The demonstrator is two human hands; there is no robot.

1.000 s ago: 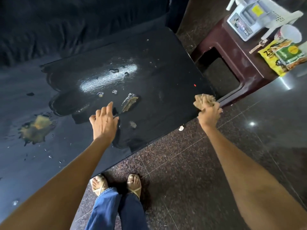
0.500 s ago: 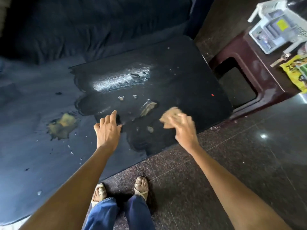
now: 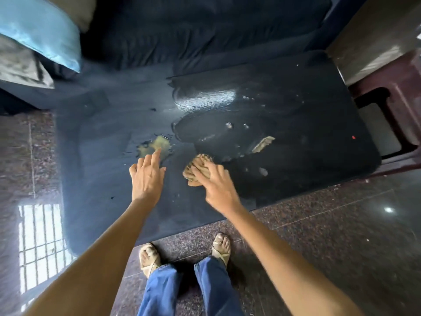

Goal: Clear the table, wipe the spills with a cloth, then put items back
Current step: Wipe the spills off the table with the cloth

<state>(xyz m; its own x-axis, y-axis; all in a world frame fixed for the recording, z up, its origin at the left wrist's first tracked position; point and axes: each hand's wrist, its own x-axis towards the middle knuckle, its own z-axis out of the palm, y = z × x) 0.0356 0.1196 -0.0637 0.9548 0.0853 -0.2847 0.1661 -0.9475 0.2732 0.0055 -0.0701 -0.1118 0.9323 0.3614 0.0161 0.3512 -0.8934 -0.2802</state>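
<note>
A dark blue table [image 3: 102, 179] fills the middle of the head view, its right half wet and glossy. My right hand [image 3: 216, 185] presses a crumpled tan cloth [image 3: 198, 167] flat on the tabletop near the front edge. My left hand [image 3: 148, 176] rests on the table just left of it, fingers apart, fingertips touching a yellowish spill [image 3: 155, 144]. A second tan smear [image 3: 263, 143] lies to the right of the cloth, with a small pale blob [image 3: 263, 171] and water drops around it. A tiny red speck [image 3: 353, 137] sits near the right edge.
A dark sofa [image 3: 193, 30] runs behind the table, with a light blue cushion [image 3: 41, 30] at the upper left. A maroon plastic stool [image 3: 391, 110] stands against the table's right end. My sandalled feet [image 3: 184, 254] are on the speckled granite floor [image 3: 341, 236].
My right hand has carried the cloth from the table's right front corner leftward across the wet patch to beside my left hand. The view has swung left; the left hand reaches the yellow spill.
</note>
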